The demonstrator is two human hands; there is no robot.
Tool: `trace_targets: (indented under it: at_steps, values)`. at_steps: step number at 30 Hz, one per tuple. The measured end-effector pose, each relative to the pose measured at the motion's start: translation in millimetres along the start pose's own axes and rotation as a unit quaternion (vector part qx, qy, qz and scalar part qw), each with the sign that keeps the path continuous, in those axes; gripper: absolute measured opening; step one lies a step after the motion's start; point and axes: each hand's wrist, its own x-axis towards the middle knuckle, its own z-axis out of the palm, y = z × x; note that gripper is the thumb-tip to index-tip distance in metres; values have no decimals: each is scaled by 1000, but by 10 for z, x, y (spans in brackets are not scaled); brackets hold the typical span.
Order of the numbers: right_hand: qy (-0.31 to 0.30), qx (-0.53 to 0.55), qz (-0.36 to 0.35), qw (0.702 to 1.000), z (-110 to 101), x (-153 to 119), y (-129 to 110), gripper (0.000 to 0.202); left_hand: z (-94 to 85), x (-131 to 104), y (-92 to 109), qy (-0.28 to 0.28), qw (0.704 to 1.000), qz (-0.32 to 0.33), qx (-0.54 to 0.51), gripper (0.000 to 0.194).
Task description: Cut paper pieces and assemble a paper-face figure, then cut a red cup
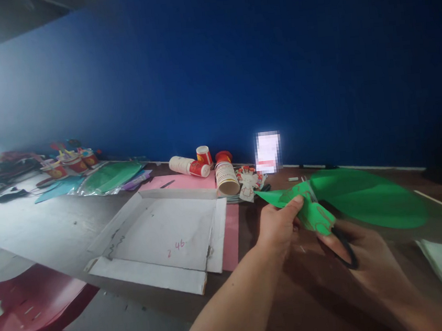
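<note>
Between thumb and fingers, my left hand point(281, 227) pinches a green sheet piece point(306, 204) that has reddish outlines drawn on it. My right hand point(372, 255) is closed on scissors point(346, 249), with a black handle loop showing at its fingers. The scissor blades reach up to the green piece, and the sheet partly hides them. Behind my hands lies a large green oval sheet point(366, 197) on the dark brown table point(314, 303).
A white box lid point(160, 230) rests over pink paper point(232, 238) to the left. Paper cups point(227, 178), a paper cutout point(248, 181) and a lit screen point(267, 152) stand near the blue wall. A red chair point(34, 306) is at lower left.
</note>
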Motion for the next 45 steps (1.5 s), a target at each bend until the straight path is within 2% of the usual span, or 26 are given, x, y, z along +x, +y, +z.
trace_targets:
  at_steps: [5, 10, 17, 26, 31, 45]
  values:
    - [-6, -17, -22, 1000, -16, 25, -72, 40, -7, -12, 54, 8, 1000, 6, 24, 44]
    - [-9, -2, -14, 1000, -29, 59, -43, 34, -6, -36, 100, 9, 998, 3, 63, 42]
    - [-14, 31, -10, 999, -8, 49, -114, 39, -15, -17, 40, 0, 996, -3, 84, 46]
    - [-17, 47, 2, 999, 2, 25, -37, 38, -17, 10, -21, -2, 998, -8, 55, 45]
    - [-13, 49, 7, 999, -29, 31, 16, 30, -30, 18, -38, -7, 999, -4, 51, 45]
    - [-4, 24, 2, 1000, -37, 39, 20, 34, -35, 24, -41, -11, 999, -2, 53, 46]
